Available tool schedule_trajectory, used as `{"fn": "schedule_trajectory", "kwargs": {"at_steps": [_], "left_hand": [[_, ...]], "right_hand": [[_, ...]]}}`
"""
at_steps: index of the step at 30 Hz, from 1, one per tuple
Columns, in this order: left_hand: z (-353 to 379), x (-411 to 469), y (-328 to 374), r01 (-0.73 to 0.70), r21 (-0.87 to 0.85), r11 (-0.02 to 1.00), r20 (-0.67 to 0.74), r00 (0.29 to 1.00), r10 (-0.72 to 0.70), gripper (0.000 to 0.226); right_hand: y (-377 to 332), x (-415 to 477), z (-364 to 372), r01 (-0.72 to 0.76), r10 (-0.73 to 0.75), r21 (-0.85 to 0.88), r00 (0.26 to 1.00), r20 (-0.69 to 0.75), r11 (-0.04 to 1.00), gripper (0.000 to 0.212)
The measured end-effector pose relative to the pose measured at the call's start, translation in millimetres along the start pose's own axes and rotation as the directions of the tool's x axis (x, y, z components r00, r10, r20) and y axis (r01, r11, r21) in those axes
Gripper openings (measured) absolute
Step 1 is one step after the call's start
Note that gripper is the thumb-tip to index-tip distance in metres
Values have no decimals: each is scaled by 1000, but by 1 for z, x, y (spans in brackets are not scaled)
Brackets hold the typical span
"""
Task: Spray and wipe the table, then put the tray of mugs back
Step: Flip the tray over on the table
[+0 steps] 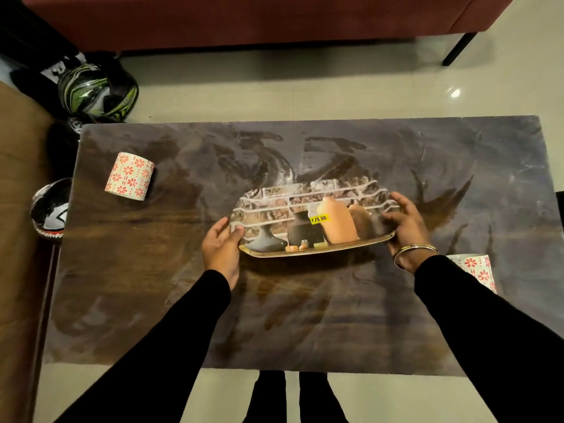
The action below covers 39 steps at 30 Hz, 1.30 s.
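Here both hands' grip pinches the tilted vase-printed tray (305,209); yellow price sticker (319,219)

We see a dark brown streaked table (183,300), white mugs (129,175) with red flowers, a tray (274,206) printed with vases, a yellow price sticker (319,219), black sleeves (171,346)

Both hands (314,239) grip the tray (305,215) (tilted) above the table (274,315); 2 mugs (130,175) outside.

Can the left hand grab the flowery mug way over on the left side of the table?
Probably yes, but not right now. The left hand is holding one end of the tray. The mug lies on its side on the table with nothing between them, so it must let go first.
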<state>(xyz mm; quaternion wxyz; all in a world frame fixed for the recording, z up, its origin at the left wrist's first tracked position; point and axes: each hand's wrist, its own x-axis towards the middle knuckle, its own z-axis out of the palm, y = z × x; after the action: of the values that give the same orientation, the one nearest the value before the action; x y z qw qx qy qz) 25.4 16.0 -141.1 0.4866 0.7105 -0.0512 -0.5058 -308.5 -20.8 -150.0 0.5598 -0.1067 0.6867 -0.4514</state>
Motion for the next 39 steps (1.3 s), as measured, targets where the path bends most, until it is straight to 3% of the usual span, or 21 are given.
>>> {"fn": "schedule_trajectory", "kwargs": {"at_steps": [2, 5, 11, 14, 17, 20, 23, 26, 27, 30, 32, 34, 36, 39], "left_hand": [[-2, 3, -2, -47, 81, 996, 54, 998, 42, 54], [-1, 17, -5, -93, 218, 971, 86, 993, 76, 52], [-6, 32, -12, -144, 417, 897, 28, 989, 145, 47], [-11, 33, -18, -133, 486, 864, -7, 988, 157, 46], [-16, 35, -23, -129, 522, 843, -20, 986, 164, 45], [-18, 36, -25, -154, 556, 817, -8, 982, 190, 45], [-18, 34, -26, -198, 566, 800, 18, 974, 228, 42], [-22, 32, -27, -193, 533, 824, 0, 974, 229, 46], [-24, 31, -27, -179, 523, 833, -18, 975, 221, 47], [-32, 28, -27, -175, 520, 836, -49, 971, 234, 37], [-38, 22, -29, -201, 540, 817, -31, 966, 257, 29], [-43, 15, -32, -220, 548, 807, -20, 961, 276, 25], [-43, 6, -36, -239, 550, 800, -3, 958, 288, 22], [-41, -8, -45, -271, 549, 791, 58, 956, 287, 18]], "right_hand": [[11, 2, 1, 72, -72, -80, 997, -3, 994, 74], [22, 6, 5, 99, -120, -219, 989, -86, 971, 81], [35, -4, -2, 161, -250, -616, 966, -59, 771, 61], [41, -2, -5, 155, -244, -680, 969, -36, 716, 54], [45, 0, -8, 102, -273, -768, 957, -98, 632, 35], [49, 1, -13, 52, -274, -767, 947, -164, 639, 25], [54, 1, -18, 93, -308, -782, 943, -130, 616, 27], [50, -9, -26, 82, -326, -809, 935, -140, 583, 47], [47, -12, -33, 99, -403, -860, 906, -131, 501, 56], [30, -21, -69, 23, -614, -993, 787, -52, 114, 69], [14, -25, -95, -70, -632, -997, 772, -63, 13, 82], [0, -27, -117, -212, -573, -976, 795, -197, 41, 108], [-9, -28, -132, -319, -413, -940, 845, -340, 123, 127], [-3, -28, -148, -286, -238, -939, 914, -327, 193, 133]]}}
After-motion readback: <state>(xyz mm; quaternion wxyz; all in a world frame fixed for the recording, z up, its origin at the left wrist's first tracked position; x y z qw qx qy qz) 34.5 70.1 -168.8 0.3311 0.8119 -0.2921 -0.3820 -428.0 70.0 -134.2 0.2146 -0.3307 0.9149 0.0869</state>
